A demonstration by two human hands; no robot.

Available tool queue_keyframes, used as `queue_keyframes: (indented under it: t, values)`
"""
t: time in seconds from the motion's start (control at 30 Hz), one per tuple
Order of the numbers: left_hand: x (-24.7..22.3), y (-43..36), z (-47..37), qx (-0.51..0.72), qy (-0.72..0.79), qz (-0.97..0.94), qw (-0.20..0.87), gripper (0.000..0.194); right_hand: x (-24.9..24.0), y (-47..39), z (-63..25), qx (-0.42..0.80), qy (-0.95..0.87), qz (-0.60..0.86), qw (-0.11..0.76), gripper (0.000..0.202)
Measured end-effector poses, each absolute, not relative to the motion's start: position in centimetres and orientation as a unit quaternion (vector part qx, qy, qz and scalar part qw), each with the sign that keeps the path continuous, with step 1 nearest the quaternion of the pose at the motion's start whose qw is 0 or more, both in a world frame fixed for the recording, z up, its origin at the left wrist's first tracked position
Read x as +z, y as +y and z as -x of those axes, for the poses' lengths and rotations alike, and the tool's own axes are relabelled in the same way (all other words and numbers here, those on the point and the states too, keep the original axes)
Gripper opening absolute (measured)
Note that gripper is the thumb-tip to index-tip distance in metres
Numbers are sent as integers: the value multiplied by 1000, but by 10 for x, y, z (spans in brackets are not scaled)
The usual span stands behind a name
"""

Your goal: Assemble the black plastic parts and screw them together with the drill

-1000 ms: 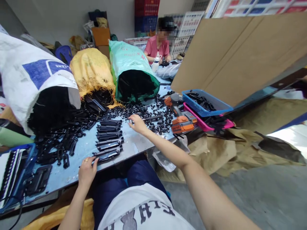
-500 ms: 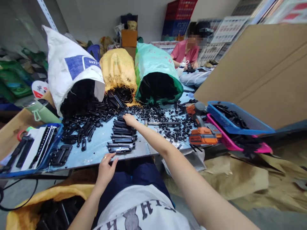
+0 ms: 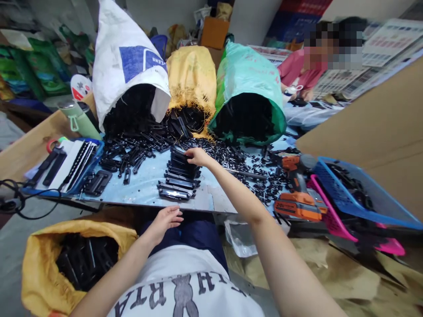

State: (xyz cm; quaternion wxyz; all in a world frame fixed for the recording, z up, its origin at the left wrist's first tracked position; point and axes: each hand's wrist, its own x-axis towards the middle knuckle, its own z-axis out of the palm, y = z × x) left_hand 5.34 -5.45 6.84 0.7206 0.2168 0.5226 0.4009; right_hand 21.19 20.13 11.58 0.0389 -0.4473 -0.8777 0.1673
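My right hand [image 3: 197, 156] reaches to the far end of a row of long black plastic parts [image 3: 178, 181], its fingers bent and closed on one part there; its fingertips are partly hidden. The parts lie side by side across the table. Below the table's front edge, my left hand [image 3: 168, 221] hangs over my lap with fingers stretched out and holds nothing. Beyond the right hand spread many small black pieces and screws [image 3: 228, 155]. A screwdriver-like metal rod with a dark shaft [image 3: 246, 174] lies among them, right of my right forearm.
White [image 3: 132, 66], yellow [image 3: 191, 72] and green [image 3: 251, 72] sacks spill black parts at the back. An orange cordless drill [image 3: 299, 193] and a blue basket [image 3: 357, 189] stand right, a blue tray [image 3: 95, 158] left. Below is a yellow sack [image 3: 36, 264]. A co-worker [image 3: 304, 70] sits behind.
The view has shifted, so the table sits further right and higher. My left hand has its fingers stretched toward the right now. My right hand stays at the row's far end.
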Motion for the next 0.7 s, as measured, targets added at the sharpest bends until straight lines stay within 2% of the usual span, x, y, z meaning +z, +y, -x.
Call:
queue_keyframes:
  t: [0.1,0.17,0.2,0.3,0.4,0.57,0.7]
  values:
    - [73,-51,-55,421,497,-150,744,31,115,199,-209,275,-859,427,63,73]
    - [71,-49,-56,444,489,-128,740,26,113,203,-203,304,-827,460,108,95]
    - [69,-49,-57,461,497,-121,725,25,111,206,-199,309,-810,485,118,99]
    - [56,-57,-56,515,569,-85,635,26,106,209,-188,337,-774,533,52,101]
    - [41,-68,-58,525,612,-22,591,37,100,196,-180,365,-772,518,-41,101]
    - [35,-76,-71,649,443,34,617,37,87,149,-169,380,-788,474,-94,103]
    - [38,-80,-82,706,377,62,596,48,80,109,-166,475,-751,443,-119,100]
